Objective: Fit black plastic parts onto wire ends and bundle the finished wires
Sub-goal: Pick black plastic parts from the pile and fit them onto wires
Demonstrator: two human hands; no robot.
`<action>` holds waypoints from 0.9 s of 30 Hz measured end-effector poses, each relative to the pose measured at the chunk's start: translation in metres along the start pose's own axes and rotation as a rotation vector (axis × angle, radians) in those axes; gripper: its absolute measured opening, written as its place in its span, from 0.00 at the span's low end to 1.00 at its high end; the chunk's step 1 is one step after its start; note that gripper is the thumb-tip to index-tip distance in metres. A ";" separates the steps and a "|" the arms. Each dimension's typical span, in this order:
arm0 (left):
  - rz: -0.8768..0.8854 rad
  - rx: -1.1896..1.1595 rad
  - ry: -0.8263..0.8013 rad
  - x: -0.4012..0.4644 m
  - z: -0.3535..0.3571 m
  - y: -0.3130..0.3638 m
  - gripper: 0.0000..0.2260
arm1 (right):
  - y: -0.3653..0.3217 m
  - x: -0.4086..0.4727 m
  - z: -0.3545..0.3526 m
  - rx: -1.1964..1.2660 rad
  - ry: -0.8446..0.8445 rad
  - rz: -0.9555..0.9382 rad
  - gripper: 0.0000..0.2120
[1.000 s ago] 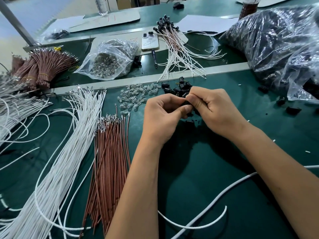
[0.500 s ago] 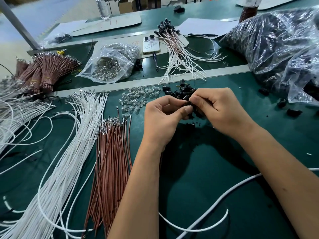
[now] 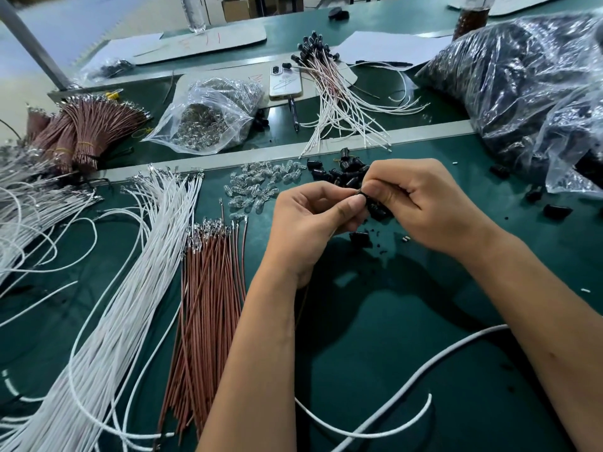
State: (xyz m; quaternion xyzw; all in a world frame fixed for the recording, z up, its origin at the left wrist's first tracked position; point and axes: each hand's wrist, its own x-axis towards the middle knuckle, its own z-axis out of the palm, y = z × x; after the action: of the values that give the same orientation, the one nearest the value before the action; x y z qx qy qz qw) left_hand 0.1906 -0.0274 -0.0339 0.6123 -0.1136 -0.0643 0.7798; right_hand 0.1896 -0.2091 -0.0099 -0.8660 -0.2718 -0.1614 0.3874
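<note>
Where hands (image 3: pixel 365 203) meet — black part (image 3: pixel 361 192), pinched

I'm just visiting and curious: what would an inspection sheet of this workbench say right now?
Surface: green bench mat, a pale strip running across it.
Job's things: pile of black plastic parts; loose white wires; loose brown wires; clear bulbs; finished wires with black caps lying behind the strip.
Clutter: phone, pen, bag of clear parts, big bag of black parts, tied brown bundles.
Hands: left hand and right hand together pinch one black part.
Cables: thick white cable across the near mat.
Surroundings: cardboard sheets, bottle.
</note>
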 end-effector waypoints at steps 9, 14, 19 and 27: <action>0.107 0.067 0.031 0.000 0.002 0.000 0.09 | 0.003 0.000 0.005 0.011 -0.017 0.018 0.19; 0.156 0.069 0.059 0.001 0.004 -0.001 0.07 | 0.003 -0.001 0.008 0.034 0.015 0.044 0.19; 0.174 0.069 0.072 0.001 0.004 -0.003 0.08 | 0.001 -0.002 0.014 0.036 0.037 0.074 0.18; 0.101 0.096 0.125 0.002 0.009 -0.003 0.07 | 0.002 -0.003 0.013 0.000 0.094 0.127 0.20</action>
State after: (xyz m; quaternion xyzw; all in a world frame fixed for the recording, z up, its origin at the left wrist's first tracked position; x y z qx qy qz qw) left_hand 0.1905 -0.0368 -0.0343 0.6454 -0.0985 0.0192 0.7572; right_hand 0.1889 -0.2013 -0.0212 -0.8728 -0.1978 -0.1771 0.4095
